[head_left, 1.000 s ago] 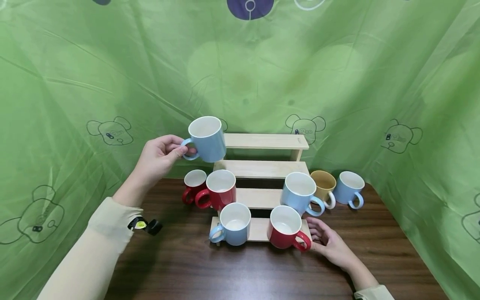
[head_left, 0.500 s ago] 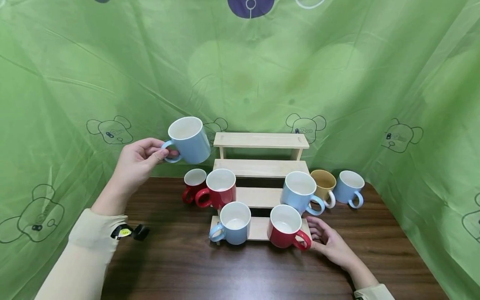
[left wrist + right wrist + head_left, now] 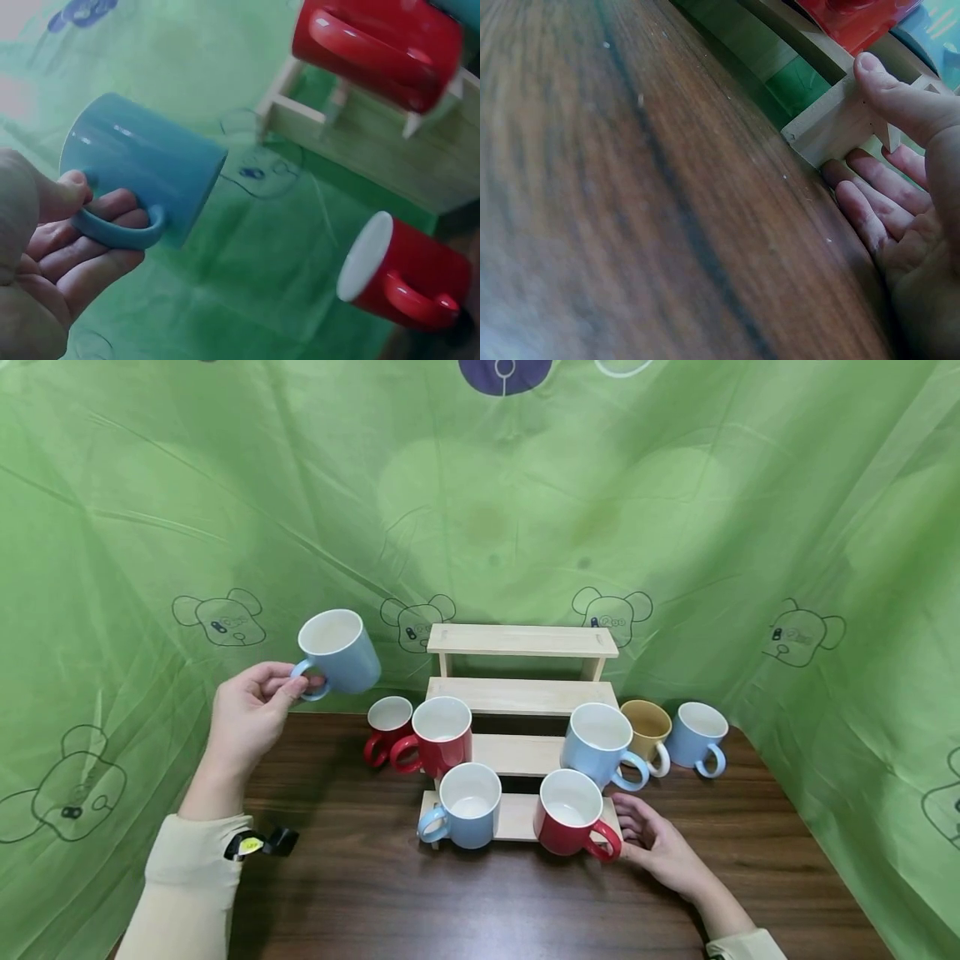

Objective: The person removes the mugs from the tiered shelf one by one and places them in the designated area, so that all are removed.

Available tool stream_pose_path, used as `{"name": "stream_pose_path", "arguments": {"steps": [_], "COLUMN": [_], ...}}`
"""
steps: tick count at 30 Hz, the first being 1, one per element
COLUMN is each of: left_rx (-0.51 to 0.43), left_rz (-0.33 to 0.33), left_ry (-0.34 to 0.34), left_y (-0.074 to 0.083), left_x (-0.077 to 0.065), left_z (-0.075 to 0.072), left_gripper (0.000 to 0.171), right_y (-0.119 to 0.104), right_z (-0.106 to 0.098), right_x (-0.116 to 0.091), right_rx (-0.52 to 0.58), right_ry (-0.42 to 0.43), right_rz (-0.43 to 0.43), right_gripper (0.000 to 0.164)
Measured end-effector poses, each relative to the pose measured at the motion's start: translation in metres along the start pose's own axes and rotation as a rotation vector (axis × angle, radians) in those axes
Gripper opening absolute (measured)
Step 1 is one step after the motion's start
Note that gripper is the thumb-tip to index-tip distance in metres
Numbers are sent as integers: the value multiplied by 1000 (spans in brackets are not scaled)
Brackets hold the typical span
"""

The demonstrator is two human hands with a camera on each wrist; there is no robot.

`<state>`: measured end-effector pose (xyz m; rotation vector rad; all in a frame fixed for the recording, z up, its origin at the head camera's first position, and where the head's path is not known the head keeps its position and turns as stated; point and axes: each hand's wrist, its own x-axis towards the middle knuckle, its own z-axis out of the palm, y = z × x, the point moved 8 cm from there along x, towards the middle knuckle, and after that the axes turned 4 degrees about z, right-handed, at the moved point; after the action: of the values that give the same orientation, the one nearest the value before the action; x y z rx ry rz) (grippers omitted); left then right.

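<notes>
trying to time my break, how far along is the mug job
Likely unloading. Seemingly done: upper two tiers bare, three mugs on the table. In hand: a blue mug, carried away from the rack by the left hand. Left: apparently the four mugs on the lower two tiers.

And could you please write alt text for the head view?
A left hand holds a blue mug by its handle in front of green cloth. A right hand touches the end of a stepped wooden rack bearing four mugs; three others stand nearby.

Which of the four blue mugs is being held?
The leftmost blue mug, its handle pinched by the left hand; two others stand on the wooden rack, one on the table.
</notes>
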<state>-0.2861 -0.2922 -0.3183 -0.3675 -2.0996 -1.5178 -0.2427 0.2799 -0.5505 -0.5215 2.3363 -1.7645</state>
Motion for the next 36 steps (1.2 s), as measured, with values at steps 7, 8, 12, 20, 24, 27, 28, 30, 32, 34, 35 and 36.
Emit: {"name": "stream_pose_path", "arguments": {"steps": [7,8,12,20,24,27,28,30,32,34,35,36], "left_rx": [125,148,252,325,329,337,338,332,310,290,279,271], "left_rz": [-47,-48,-56,-82,-102,-110,-111,-108,-110,-113,-113,-115], "left_ry": [101,112,148,179,194,212,217,227,234,237,237,237], "left_y": [-38,-42,-52,-70,-79,-84,-86,-90,-94,-99,-100,-102], "left_x": [-20,-23,-32,-47,-54,-58,-59,-61,-63,-65,-66,-66], "left_z": [-6,-7,-10,-9,-6,-4,-4,-4,-3,-2,-2,-1], "left_gripper": [21,21,19,16,16,16,16,16,16,16,16,16], "right_y": [-1,-1,-2,-2,-1,0,0,1,2,2,2,2], "right_z": [1,1,1,1,1,1,1,1,1,1,1,1], "right_x": [0,0,0,0,0,0,0,0,-1,-1,0,0], "right_rx": [-7,-8,-7,-6,-4,1,2,3,1,-1,-2,-3], "right_ry": [-4,-5,-4,-1,-5,-7,-6,-7,-7,-6,-6,-6], "right_rz": [-12,-12,-2,3,-16,-33,-38,-42,-39,-29,-25,-22], "right_gripper": [69,69,69,69,68,68,68,68,68,68,68,68]}}
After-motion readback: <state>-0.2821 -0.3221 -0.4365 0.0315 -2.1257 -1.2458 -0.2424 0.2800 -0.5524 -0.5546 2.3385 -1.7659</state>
